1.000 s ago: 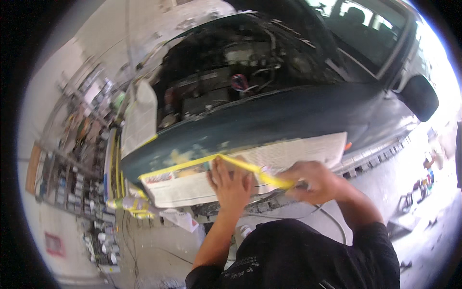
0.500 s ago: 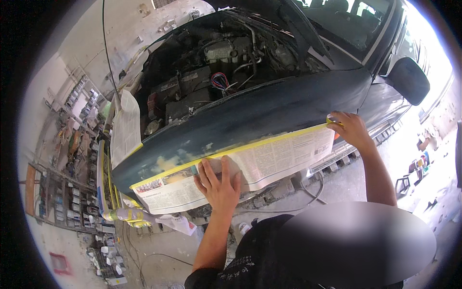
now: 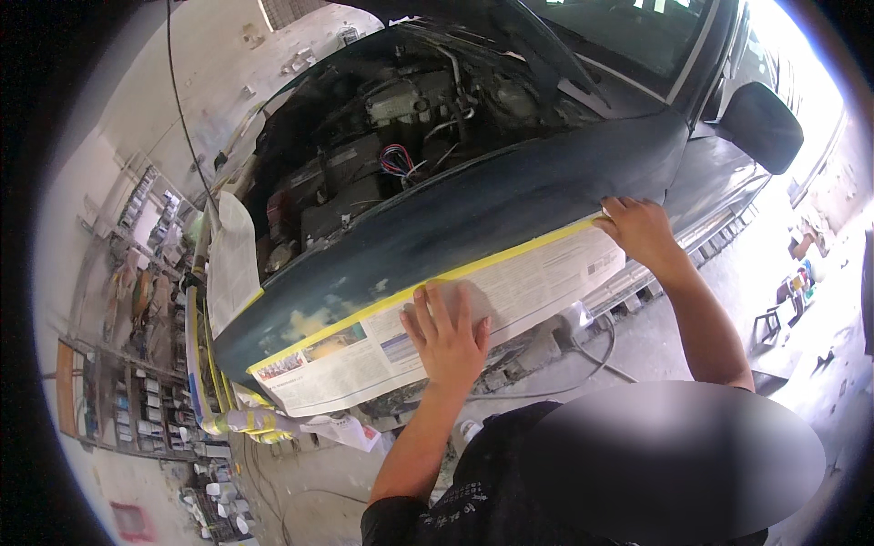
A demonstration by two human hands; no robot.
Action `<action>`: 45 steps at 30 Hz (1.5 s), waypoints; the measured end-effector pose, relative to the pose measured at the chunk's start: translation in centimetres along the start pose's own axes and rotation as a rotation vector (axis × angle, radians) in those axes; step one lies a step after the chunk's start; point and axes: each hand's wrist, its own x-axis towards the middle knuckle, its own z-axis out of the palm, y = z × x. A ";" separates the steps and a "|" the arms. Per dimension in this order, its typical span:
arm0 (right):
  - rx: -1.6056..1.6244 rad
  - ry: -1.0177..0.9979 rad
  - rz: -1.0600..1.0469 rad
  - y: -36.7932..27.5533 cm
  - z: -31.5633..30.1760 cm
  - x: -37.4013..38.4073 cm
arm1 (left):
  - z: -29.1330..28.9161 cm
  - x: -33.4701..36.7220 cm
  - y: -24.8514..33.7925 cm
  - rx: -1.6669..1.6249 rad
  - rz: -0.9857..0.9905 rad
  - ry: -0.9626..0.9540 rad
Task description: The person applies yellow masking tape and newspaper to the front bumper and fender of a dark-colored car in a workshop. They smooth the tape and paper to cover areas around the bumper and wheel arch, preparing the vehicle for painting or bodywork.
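A strip of yellow masking tape (image 3: pixel 401 297) runs along the top edge of a newspaper sheet (image 3: pixel 510 296), holding it against the dark car fender (image 3: pixel 546 202). My left hand (image 3: pixel 448 346) lies flat on the newspaper, fingers spread, tips at the tape near its middle. At the strip's right end, my right hand (image 3: pixel 645 238) is closed, its fingers bent at the tape. The tape roll it grips is almost wholly hidden behind the fingers. Pale filler patches (image 3: pixel 314 323) show on the fender's front part.
Above the fender the engine bay (image 3: pixel 364 155) lies open, with loose coloured wires (image 3: pixel 396 161). A side mirror (image 3: pixel 763 127) juts out at the right. More newspaper (image 3: pixel 235 264) covers the car's front. A hose (image 3: pixel 592 364) lies on the floor; cluttered shelves (image 3: pixel 137 400) stand left.
My left hand has slid right along the newspaper and tape. The right hand has closed down at the strip's end, covering the tape roll. The whole view has shifted a little.
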 end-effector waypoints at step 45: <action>0.069 0.093 0.357 7.1 5.5 -0.9 | 6.2 9.0 15.5 -0.098 0.509 -0.174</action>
